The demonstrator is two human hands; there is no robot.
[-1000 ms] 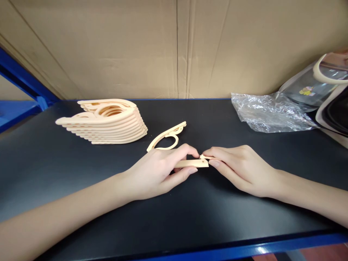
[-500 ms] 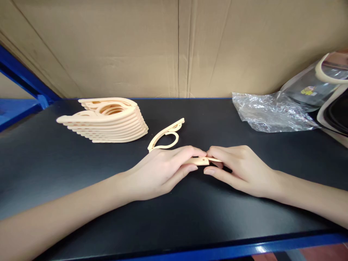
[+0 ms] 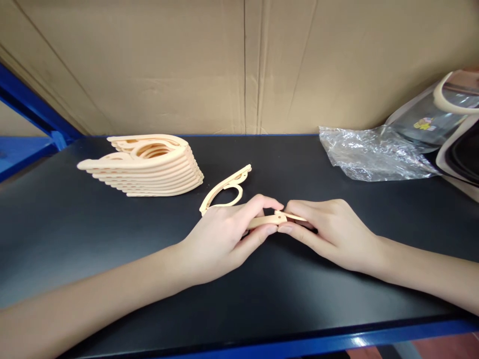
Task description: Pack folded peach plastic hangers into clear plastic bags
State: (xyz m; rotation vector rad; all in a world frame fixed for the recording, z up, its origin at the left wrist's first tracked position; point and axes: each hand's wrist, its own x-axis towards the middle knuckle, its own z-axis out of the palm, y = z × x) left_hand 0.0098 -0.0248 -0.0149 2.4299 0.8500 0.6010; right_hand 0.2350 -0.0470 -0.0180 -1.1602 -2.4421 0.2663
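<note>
My left hand (image 3: 220, 237) is closed, its finger and thumb pinching a cream plastic hanger piece (image 3: 265, 220) with a small hole near its end. My right hand (image 3: 329, 227) pinches a thin cream hanger piece (image 3: 295, 217) that meets the end of the first one; its far part is hidden by the fingers. Both sets of fingertips nearly touch. Just behind my left hand, a curved cream hanger arm (image 3: 220, 188) with a ring shape sticks out. Its lower end is covered, so I cannot tell whether it joins the held piece.
A neat stack of cream hangers (image 3: 160, 177) stands at the back left of the black shelf (image 3: 239, 299). Crumpled clear plastic (image 3: 374, 157) and a transparent bag with cream trim (image 3: 415, 124) lie at the right. Cardboard (image 3: 179, 65) closes off the back.
My left fingers have shifted, with the index finger more bent and the thumb nearer the right thumb. The curved arm behind my left hand has moved slightly left and toward me.
</note>
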